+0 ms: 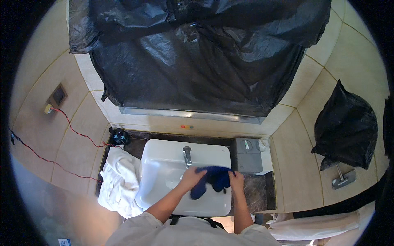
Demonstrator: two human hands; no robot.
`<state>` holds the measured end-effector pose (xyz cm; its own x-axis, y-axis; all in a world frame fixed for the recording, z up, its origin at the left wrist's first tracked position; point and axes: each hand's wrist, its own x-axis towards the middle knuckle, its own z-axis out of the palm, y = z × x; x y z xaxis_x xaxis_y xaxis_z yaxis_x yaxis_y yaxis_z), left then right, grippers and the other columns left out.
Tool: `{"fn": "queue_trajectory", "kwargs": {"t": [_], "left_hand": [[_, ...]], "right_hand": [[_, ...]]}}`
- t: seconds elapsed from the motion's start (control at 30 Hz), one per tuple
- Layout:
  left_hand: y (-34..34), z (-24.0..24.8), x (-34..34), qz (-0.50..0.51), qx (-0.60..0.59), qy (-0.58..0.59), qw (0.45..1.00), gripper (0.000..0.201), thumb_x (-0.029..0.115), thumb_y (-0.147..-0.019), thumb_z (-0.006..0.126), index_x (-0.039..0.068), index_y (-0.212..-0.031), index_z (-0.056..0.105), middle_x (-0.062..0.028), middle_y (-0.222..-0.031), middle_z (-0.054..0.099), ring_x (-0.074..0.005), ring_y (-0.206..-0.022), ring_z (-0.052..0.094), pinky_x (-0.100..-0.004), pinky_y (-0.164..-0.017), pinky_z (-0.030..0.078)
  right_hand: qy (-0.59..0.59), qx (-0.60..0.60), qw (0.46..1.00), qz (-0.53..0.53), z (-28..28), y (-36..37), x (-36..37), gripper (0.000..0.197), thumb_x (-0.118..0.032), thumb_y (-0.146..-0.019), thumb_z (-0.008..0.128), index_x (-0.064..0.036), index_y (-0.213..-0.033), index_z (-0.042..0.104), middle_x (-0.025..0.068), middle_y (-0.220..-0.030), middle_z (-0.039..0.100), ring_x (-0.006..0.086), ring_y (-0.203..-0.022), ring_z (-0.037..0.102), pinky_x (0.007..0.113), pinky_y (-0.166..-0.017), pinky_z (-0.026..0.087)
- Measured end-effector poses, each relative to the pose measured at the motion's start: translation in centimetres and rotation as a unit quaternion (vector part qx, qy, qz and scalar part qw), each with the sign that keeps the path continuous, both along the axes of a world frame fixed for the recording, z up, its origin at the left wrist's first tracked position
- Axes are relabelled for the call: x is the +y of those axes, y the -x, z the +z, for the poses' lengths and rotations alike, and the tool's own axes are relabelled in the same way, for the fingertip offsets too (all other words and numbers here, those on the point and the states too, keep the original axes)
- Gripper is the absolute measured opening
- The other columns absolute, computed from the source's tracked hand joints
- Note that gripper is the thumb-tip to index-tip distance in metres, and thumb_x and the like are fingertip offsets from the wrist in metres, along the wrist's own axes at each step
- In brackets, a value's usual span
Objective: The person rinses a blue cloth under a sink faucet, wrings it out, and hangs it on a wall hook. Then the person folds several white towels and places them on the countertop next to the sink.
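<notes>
A dark blue piece of cloth (214,177), possibly a small garment, is stretched between my two hands above the right part of a white washbasin (160,158). My left hand (193,178) pinches its left end, near the chrome tap (187,156). At the other end, my right hand (236,181) has its fingers closed on the cloth's upper right corner, over the basin's right rim. The cloth's lower edge hangs free and is somewhat blurred, so its exact kind cannot be made out.
White towels (120,180) are heaped left of the basin, with a dark object (119,136) behind them. A grey box (248,156) stands on the dark counter (256,192). Red twisted wires (78,132) run along the left wall. Black plastic (197,61) covers the wall ahead.
</notes>
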<state>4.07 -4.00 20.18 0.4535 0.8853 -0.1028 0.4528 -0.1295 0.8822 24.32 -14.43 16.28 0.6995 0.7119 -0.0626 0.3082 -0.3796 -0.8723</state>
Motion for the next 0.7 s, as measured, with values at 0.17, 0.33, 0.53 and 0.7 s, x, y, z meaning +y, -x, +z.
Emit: {"fn": "queue_trajectory", "kwargs": {"t": [0.17, 0.33, 0.53, 0.7], "left_hand": [[-6.3, -3.9, 2.3, 0.111, -0.003, -0.124, 0.986, 0.047, 0.022, -0.075, 0.071, -0.008, -0.107, 0.052, -0.024, -0.097, 0.058, -0.032, -0.086, 0.058, -0.0385, -0.073, 0.047], [-6.2, -9.3, 0.3, 0.006, 0.108, -0.103, 0.989, 0.059, 0.02, -0.074, 0.069, -0.008, -0.119, 0.043, -0.0273, -0.114, 0.047, -0.0398, -0.109, 0.045, -0.0439, -0.092, 0.04], [-3.0, -14.1, -0.9, -0.005, 0.148, 0.031, 0.988, 0.051, 0.019, -0.076, 0.069, -0.002, -0.118, 0.048, -0.0266, -0.113, 0.047, -0.0369, -0.092, 0.057, -0.042, -0.081, 0.047], [-1.2, -15.3, -1.5, -0.017, 0.176, 0.048, 0.983, 0.031, 0.015, -0.079, 0.066, -0.001, -0.104, 0.058, -0.0215, -0.098, 0.059, -0.0271, -0.076, 0.064, -0.0366, -0.07, 0.052]], "right_hand": [[0.018, -0.148, 0.989, -0.012, -0.2, -0.5, 6.0, 0.057, -0.031, -0.083, 0.06, -0.0044, -0.13, 0.042, 0.0274, -0.122, 0.049, 0.0394, -0.112, 0.049, 0.042, -0.091, 0.042], [0.078, -0.259, 0.955, 0.123, -5.5, 0.8, 10.0, 0.073, -0.055, -0.081, 0.054, -0.0314, -0.143, 0.023, 0.0294, -0.146, 0.007, 0.049, -0.134, 0.005, 0.065, -0.1, 0.016], [0.108, -0.35, 0.915, 0.168, -8.9, 2.9, 15.2, 0.067, -0.059, -0.082, 0.048, -0.0357, -0.141, 0.027, 0.0232, -0.148, 0.01, 0.0477, -0.134, 0.008, 0.063, -0.103, 0.008], [0.061, -0.37, 0.885, 0.275, -7.0, 4.7, 18.6, 0.061, -0.042, -0.076, 0.063, -0.0384, -0.133, 0.041, 0.0136, -0.148, 0.02, 0.0401, -0.135, 0.015, 0.06, -0.105, 0.011]]}}
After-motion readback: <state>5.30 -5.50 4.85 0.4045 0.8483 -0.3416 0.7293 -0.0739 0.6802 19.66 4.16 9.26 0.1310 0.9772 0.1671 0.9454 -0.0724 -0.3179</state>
